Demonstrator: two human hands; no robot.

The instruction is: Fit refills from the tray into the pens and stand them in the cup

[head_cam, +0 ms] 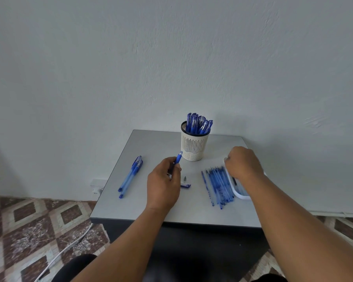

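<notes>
My left hand (pixel 164 181) grips a blue pen barrel (pixel 179 157) that points up toward the cup. My right hand (pixel 243 162) reaches into the white tray (pixel 239 195) at the right, fingers curled down; what they touch is hidden. Several blue refills (pixel 217 185) lie in a row on the table left of the tray. The white slotted cup (pixel 194 145) at the back holds several blue capped pens (pixel 199 123). A pen tip (pixel 185 178) and a blue cap (pixel 185 186) lie just right of my left hand. Two capped pens (pixel 130 176) lie at the left.
The grey table (pixel 155 143) stands against a pale wall. Its front edge drops off near my forearms. A wall socket (pixel 97 187) and a white cable (pixel 69 247) lie over the patterned tile floor at the left.
</notes>
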